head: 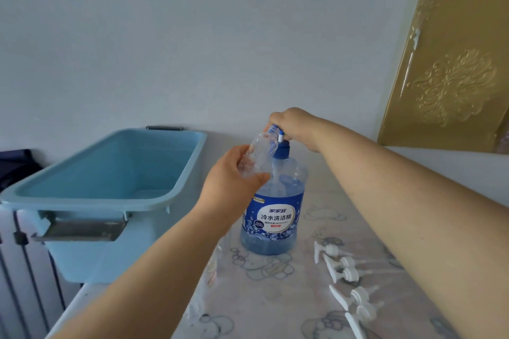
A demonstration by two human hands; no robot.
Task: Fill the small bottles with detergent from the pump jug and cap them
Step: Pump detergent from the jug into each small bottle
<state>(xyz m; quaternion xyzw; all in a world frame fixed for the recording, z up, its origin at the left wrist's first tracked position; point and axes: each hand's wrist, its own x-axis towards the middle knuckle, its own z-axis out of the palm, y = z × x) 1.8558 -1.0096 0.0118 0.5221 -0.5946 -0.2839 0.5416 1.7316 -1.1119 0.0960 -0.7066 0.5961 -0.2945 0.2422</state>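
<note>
Clear, crinkly small bottle [259,155] is tilted, its mouth at the blue spout of the round translucent pump jug [272,212] on your patterned tabletop [278,300]. Your left hand [234,179] wraps the bottle; your right hand [296,126] closes over the pump head. White pump caps [345,278] lie right; blue plastic tub [91,195] sits left.

Blue jug [271,217], pale-blue tub [104,173], white pump caps [348,281], gold embossed panel [454,69] (floral relief).
</note>
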